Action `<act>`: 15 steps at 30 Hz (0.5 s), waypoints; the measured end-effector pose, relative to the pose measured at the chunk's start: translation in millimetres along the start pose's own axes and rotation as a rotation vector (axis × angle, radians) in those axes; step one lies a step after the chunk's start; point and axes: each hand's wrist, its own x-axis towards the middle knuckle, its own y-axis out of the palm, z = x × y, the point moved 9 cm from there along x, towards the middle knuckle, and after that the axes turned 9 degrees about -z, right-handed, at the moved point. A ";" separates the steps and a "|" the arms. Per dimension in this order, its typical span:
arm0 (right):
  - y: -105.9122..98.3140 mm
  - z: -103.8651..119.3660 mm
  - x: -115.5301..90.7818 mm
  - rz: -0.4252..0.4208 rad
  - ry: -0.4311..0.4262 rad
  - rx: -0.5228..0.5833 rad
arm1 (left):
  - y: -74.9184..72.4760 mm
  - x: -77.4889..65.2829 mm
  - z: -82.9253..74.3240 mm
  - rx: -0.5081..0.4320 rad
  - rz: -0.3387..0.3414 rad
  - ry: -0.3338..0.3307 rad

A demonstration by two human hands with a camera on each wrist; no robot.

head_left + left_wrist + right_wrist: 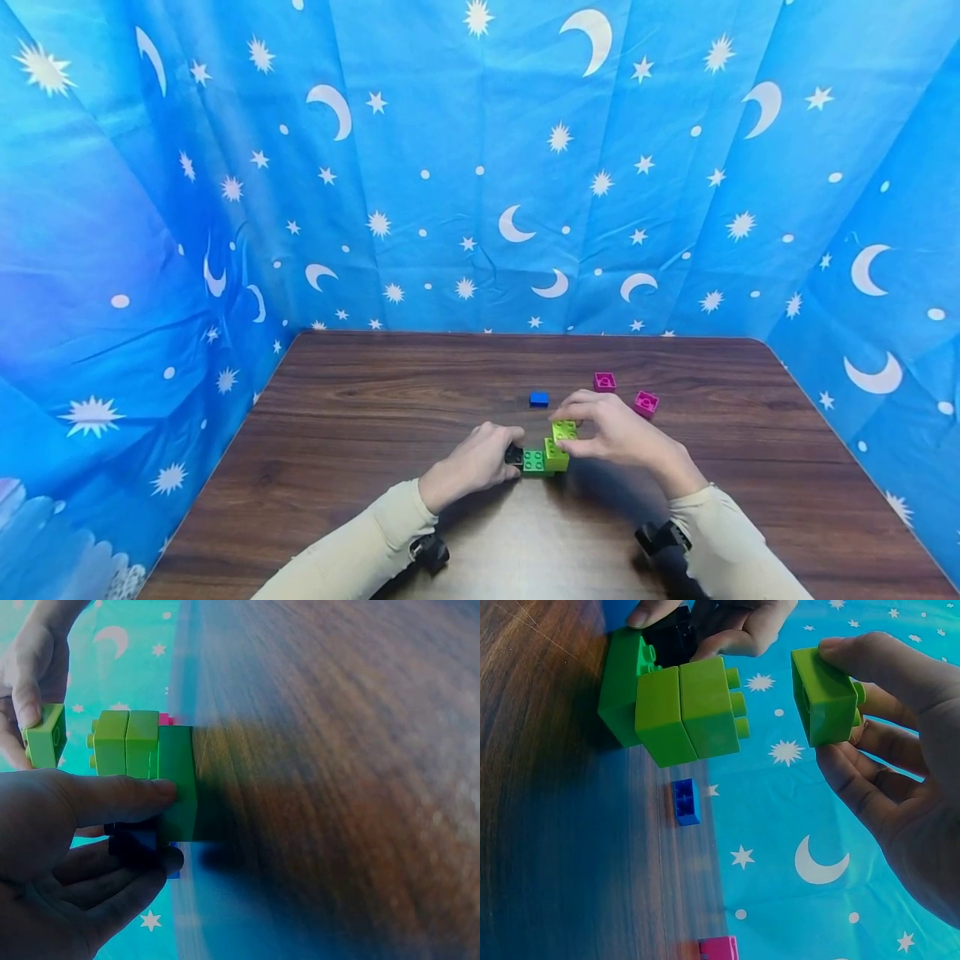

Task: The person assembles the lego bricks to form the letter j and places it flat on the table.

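A long green brick (533,461) lies on the table with two lime bricks (711,712) stacked on one end. A black brick (673,636) sits on its other end. My left hand (476,462) grips that black end; in the left wrist view its thumb lies along the green brick's side. Between thumb and fingers my right hand (611,429) pinches another lime brick (826,701). That brick is held apart from the stack, above its studs, with its hollow underside facing the stack in the right wrist view.
A small blue brick (539,399) lies behind the stack. Two magenta bricks (604,382) lie farther back to the right, hollow sides up. Blue cloth (450,208) with moons and stars hangs around the wooden table (360,392).
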 end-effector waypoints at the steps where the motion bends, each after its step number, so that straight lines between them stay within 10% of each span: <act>1: 0.6 -0.3 0.3 0.004 0.006 0.004 | -0.4 -0.1 -0.3 0.000 -0.001 0.002; 15: 10.2 -5.6 0.4 0.038 0.046 0.014 | -0.2 -0.8 0.4 -0.008 0.009 -0.007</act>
